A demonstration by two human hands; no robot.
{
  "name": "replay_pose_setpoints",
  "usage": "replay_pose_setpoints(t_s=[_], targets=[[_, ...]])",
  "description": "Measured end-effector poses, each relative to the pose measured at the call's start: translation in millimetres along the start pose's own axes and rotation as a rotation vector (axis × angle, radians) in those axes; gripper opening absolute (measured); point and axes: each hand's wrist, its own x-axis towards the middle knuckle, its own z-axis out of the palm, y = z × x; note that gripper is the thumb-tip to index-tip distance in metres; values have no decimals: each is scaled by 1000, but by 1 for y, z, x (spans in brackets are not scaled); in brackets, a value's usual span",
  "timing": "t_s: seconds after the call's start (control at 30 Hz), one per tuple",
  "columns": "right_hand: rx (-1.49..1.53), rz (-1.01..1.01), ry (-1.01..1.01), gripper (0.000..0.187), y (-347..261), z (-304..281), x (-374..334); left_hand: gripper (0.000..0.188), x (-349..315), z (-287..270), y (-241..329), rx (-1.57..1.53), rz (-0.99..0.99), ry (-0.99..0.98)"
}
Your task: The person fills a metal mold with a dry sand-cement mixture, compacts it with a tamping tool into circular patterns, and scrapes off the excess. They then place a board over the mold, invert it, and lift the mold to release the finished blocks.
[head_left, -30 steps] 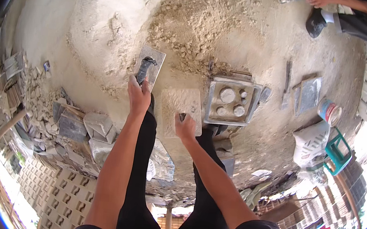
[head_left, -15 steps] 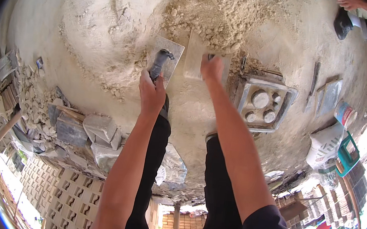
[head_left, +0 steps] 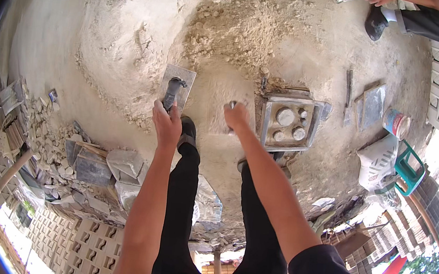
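Note:
My left hand [head_left: 167,126] is closed round the near end of the dark, wrapped handle of a rectangular trowel [head_left: 186,73]. The trowel's flat, speckled plate is tilted, its handle side facing me. My right hand [head_left: 237,117] is a fist on the dark handle of a second tool, whose front end shows just past the knuckles. A dusty, blurred plate seems to lie under that fist, hard to tell from the ground. Just right of it stands a rectangular metal-framed mould [head_left: 265,123] with several round discs inside.
A heap of crumbly sandy mix [head_left: 231,30] lies ahead. On the right are a flat board [head_left: 373,106], a paint-like bucket [head_left: 396,123], a white sack [head_left: 377,165] and a green plastic stool [head_left: 409,169]. A co-worker's foot [head_left: 376,24] is at the upper right; rubble [head_left: 48,142] lies left.
My right hand has come toward me across the ground and is closer to the mould. My left hand, still on its trowel, has shifted slightly nearer. The whole view has shifted too.

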Motion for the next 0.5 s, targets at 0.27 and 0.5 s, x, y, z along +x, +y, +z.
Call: replay_pose_setpoints(t_s=[0.27,0.5], targets=[[138,12,242,39,74,69,9,36,-13,32,-8,21,15,-78],[220,-31,62,42,6,4,97,29,-12,48,-19,-61,-54,-134]])
